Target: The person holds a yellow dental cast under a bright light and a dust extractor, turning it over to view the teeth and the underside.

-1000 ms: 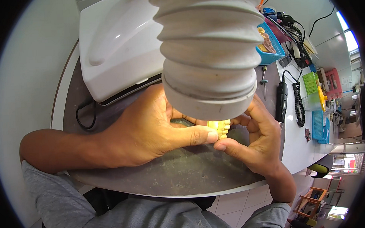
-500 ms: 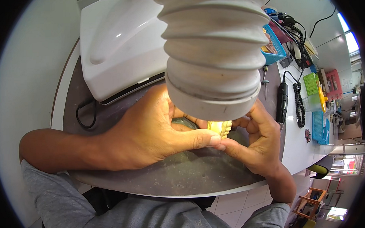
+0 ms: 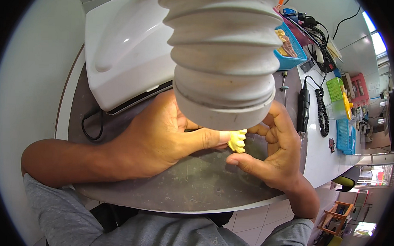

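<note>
A yellow dental cast (image 3: 238,142) with molded teeth is held above the brown work surface (image 3: 195,188), just below the mouth of a white corrugated hose (image 3: 223,70). My left hand (image 3: 167,143) grips it, the thumb pressed along its near side; the hose hides part of that hand's fingers. Beside the teeth, my right hand (image 3: 276,152) has its thumb spread away from the cast. Its bent fingers come close to the cast's far edge, and whether a fingertip touches there I cannot tell.
A white machine housing (image 3: 129,51) stands at the back left. On the right lie a black handpiece (image 3: 304,108) with a coiled cord (image 3: 322,112) and a thin metal tool (image 3: 284,87). A blue basket (image 3: 296,54) of casts sits behind them.
My right thumb has come away from the cast and from my left thumb. The cast has turned in my left hand, showing the teeth at a different angle.
</note>
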Motion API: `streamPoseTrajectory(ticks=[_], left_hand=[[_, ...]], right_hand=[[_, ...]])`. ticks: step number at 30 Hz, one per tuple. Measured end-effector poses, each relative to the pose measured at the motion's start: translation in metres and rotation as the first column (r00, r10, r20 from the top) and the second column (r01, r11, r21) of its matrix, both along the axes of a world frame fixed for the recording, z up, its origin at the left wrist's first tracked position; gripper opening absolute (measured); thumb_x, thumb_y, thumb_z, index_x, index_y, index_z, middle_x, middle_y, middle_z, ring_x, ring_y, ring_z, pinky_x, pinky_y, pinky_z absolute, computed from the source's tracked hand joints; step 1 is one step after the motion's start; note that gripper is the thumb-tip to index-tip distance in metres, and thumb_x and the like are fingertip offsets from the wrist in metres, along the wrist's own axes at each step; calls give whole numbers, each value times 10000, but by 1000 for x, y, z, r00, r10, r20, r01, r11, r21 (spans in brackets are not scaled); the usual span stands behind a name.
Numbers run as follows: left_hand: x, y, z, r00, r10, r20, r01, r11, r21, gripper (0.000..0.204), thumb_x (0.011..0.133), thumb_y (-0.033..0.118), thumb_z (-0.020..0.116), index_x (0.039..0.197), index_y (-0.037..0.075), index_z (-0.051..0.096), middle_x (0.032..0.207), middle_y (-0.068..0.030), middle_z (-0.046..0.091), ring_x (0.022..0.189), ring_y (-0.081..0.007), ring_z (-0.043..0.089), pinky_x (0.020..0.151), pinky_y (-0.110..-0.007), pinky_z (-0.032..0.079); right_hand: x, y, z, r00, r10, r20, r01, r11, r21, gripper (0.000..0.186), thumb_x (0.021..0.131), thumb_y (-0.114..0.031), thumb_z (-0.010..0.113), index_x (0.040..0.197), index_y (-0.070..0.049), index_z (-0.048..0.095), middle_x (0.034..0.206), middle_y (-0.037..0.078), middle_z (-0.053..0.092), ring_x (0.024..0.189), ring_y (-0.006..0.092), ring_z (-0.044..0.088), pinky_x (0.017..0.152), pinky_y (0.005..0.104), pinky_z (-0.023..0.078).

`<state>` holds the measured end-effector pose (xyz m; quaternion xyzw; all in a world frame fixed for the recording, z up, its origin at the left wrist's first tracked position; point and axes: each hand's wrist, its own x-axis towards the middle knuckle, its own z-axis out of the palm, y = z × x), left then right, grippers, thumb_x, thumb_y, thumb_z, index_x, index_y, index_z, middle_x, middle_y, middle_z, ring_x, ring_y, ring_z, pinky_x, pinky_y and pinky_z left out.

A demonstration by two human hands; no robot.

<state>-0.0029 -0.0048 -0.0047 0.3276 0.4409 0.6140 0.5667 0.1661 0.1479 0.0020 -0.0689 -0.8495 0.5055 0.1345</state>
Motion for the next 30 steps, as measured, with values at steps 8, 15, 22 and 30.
streamPoseTrajectory(ticks=[8, 15, 22, 30], left_hand=[[2, 5, -7, 995, 51, 89, -51, 999, -7, 357, 922, 52, 654, 1232, -45, 506, 1177, -135, 616, 1067, -183, 639, 903, -280, 568], [0, 3, -3, 999, 13, 49, -9, 997, -73, 377, 930, 93, 657, 1247, -29, 494, 1166, -131, 612, 1054, -185, 641, 896, -287, 572], [2, 1, -3, 996, 34, 85, -30, 998, -48, 374, 918, 80, 667, 1234, -31, 500, 1136, -118, 617, 1015, -170, 643, 891, -288, 569], [-4, 5, -8, 974, -112, 196, 117, 993, -18, 365, 940, 94, 640, 1250, -33, 494, 1148, -128, 605, 1054, -186, 627, 915, -312, 568]], right_hand=[[-1, 2, 1, 986, 69, -150, -23, 957, 289, 808, 704, -173, 885, 1323, 90, 437, 1228, 196, 563, 1144, 257, 580, 984, 374, 474], [-2, 2, -3, 970, 94, -226, 4, 916, 402, 817, 659, -244, 913, 1283, 75, 493, 1197, 200, 579, 1089, 268, 591, 936, 371, 470], [-4, 0, 1, 956, 133, -262, 12, 873, 488, 783, 627, -274, 925, 1212, 73, 539, 1143, 215, 608, 1051, 290, 615, 901, 379, 486], [-7, -5, 1, 944, 90, -317, 87, 860, 503, 855, 543, -392, 942, 1148, 87, 576, 1079, 210, 637, 988, 299, 640, 848, 373, 511]])
